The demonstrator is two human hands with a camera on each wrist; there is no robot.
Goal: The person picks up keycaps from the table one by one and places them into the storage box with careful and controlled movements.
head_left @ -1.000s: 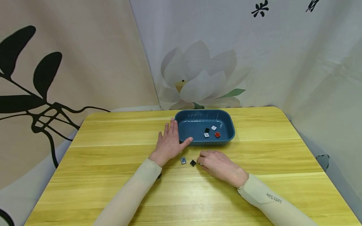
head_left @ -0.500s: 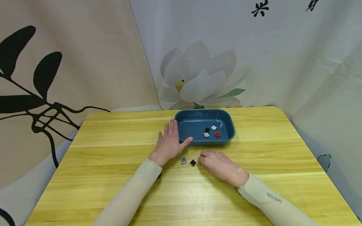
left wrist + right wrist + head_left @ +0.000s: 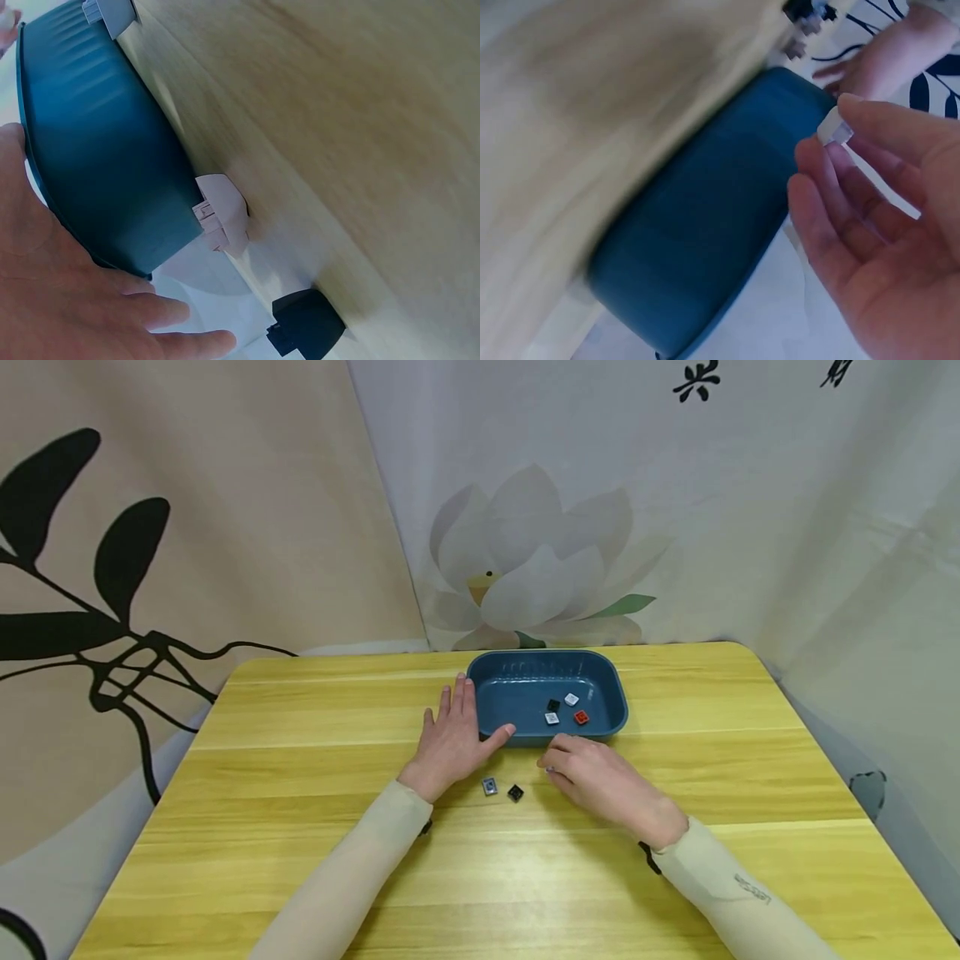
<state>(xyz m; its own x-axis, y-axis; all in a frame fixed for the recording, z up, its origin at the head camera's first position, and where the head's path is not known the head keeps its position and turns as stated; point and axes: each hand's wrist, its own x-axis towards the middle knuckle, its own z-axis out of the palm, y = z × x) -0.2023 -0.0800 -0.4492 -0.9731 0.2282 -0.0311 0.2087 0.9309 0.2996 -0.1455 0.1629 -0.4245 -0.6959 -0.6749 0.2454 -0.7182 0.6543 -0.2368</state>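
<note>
- Right hand (image 3: 603, 783) pinched 1 white keycap (image 3: 834, 127) between thumb and fingers, near the tray (image 3: 510, 697).
- Left hand (image 3: 450, 745), fingers spread, touched the tray.
- 4 keycaps (image 3: 581, 717) sat inside; 2 keycaps (image 3: 515, 793) lay outside.

Passable at 11 o'clock from the right hand (image 3: 603, 781), over the near rim of the blue tray (image 3: 506, 693). Barred at 10 by the left hand (image 3: 450, 743), spread along the tray's left end. Obstructed low at 9 by a black piece (image 3: 515, 793) and a gray piece (image 3: 490, 786). Inside the tray, roomy at 9, crowded toward 5 by four small pieces (image 3: 581, 717). Wide across the tabletop (image 3: 750, 735) at 3.
</note>
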